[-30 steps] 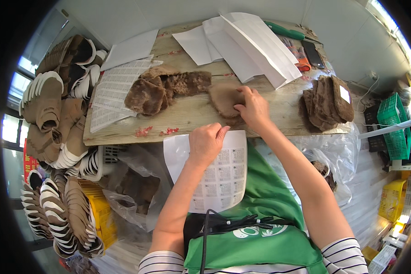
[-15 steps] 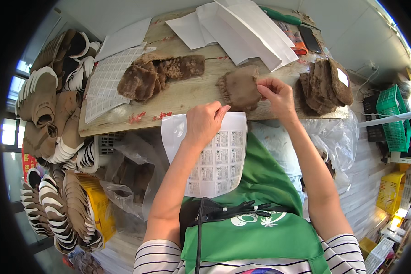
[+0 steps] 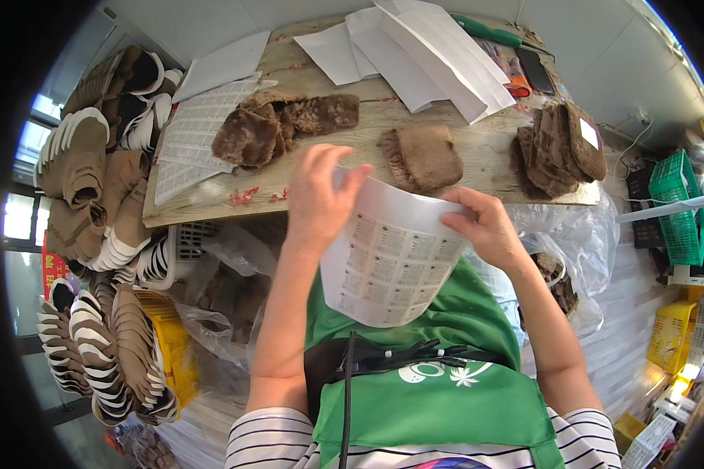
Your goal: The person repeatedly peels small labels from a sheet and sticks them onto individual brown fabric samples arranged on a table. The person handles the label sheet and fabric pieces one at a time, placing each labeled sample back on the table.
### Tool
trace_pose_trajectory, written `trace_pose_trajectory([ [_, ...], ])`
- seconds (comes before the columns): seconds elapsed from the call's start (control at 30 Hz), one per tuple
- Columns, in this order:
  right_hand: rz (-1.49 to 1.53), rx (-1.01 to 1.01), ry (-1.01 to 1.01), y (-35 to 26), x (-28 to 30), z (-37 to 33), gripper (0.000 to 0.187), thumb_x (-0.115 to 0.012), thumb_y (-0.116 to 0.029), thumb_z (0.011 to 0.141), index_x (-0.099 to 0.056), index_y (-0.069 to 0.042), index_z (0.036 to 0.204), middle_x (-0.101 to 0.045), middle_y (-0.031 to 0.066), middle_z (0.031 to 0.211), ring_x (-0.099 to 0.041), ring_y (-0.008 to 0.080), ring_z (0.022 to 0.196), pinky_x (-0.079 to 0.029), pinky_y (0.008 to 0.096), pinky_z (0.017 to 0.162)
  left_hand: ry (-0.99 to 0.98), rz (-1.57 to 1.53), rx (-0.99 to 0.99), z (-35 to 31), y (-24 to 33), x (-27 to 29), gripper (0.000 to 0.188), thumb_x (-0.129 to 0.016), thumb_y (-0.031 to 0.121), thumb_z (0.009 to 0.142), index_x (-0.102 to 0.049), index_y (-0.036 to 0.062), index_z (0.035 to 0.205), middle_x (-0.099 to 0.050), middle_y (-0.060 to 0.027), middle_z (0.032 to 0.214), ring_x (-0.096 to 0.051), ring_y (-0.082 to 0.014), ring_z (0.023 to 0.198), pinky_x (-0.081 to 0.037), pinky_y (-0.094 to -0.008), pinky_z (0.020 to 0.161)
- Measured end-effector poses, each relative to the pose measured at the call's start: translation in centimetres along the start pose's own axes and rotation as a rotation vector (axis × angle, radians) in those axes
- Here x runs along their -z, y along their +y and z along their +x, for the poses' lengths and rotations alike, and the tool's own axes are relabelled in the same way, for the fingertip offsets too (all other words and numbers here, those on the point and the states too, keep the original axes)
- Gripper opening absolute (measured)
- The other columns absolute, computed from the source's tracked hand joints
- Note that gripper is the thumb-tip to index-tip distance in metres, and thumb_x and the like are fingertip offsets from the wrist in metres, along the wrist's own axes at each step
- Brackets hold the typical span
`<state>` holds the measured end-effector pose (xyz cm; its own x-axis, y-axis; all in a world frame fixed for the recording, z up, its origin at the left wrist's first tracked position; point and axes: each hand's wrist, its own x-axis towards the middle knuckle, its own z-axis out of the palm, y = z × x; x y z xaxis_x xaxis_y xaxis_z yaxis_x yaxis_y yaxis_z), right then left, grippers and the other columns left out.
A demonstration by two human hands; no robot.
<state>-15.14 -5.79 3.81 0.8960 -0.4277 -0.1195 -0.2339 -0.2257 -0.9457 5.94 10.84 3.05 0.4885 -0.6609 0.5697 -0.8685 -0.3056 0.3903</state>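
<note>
A white sheet of printed labels (image 3: 395, 266) hangs in front of my green apron, its top edge bowed. At its upper left corner is my left hand (image 3: 321, 195), thumb and fingers closed around the edge. My right hand (image 3: 485, 227) pinches the upper right edge between thumb and fingers. Just beyond the sheet, a brown furry piece (image 3: 424, 159) lies flat on the wooden table (image 3: 352, 160), touched by neither hand. A heap of brown furry pieces (image 3: 250, 133) lies to its left. At the right stands a stack of similar pieces (image 3: 557, 148) with a white label on top.
More label sheets (image 3: 195, 129) lie at the table's left, and white papers (image 3: 422, 55) at the back. A green-handled tool (image 3: 489, 31), a glove (image 3: 512, 74) and a phone (image 3: 534, 72) are at the back right. Stacked brown shoe parts (image 3: 82, 168) crowd the left side.
My right hand has left the furry piece and come down to the label sheet's right edge. The sheet has shifted right and tilted, with my left hand still at its upper left.
</note>
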Motion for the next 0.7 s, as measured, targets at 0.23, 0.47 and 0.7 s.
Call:
trace_pose_trajectory([
  [0.23,0.154,0.009,0.080,1.0,0.8,-1.5,0.015,-0.064,-0.003,0.092,-0.064,0.001,0.107,-0.063,-0.0025,0.089,-0.054,0.0061,0.082,-0.045,0.0235,0.076,-0.393,-0.741,0.822,-3.1,-2.5,2.1,0.082,-0.083,0.051,0.078,-0.056,-0.0076,0.128,-0.071,-0.0144,0.105,-0.067,-0.0209,0.095,-0.053,-0.0333,0.087],
  [0.47,0.200,0.083,0.055,0.1,0.8,-1.6,0.012,-0.063,-0.001,0.091,-0.065,0.001,0.104,-0.062,-0.0031,0.088,-0.053,0.0060,0.081,-0.044,0.0235,0.075,-0.433,-1.084,0.765,-3.7,-3.7,1.1,0.076,-0.083,0.042,0.082,-0.054,-0.0075,0.132,-0.067,-0.0152,0.114,-0.063,-0.0200,0.107,-0.050,-0.0350,0.097],
  [0.7,0.161,0.134,-0.011,-0.7,1.4,-2.0,0.011,-0.061,-0.003,0.094,-0.065,0.001,0.104,-0.064,-0.0014,0.089,-0.055,0.0067,0.084,-0.046,0.0252,0.080,-0.349,-1.018,0.753,-2.8,-4.3,0.4,0.075,-0.081,0.035,0.086,-0.049,-0.0078,0.137,-0.062,-0.0160,0.126,-0.058,-0.0204,0.118,-0.045,-0.0341,0.103],
])
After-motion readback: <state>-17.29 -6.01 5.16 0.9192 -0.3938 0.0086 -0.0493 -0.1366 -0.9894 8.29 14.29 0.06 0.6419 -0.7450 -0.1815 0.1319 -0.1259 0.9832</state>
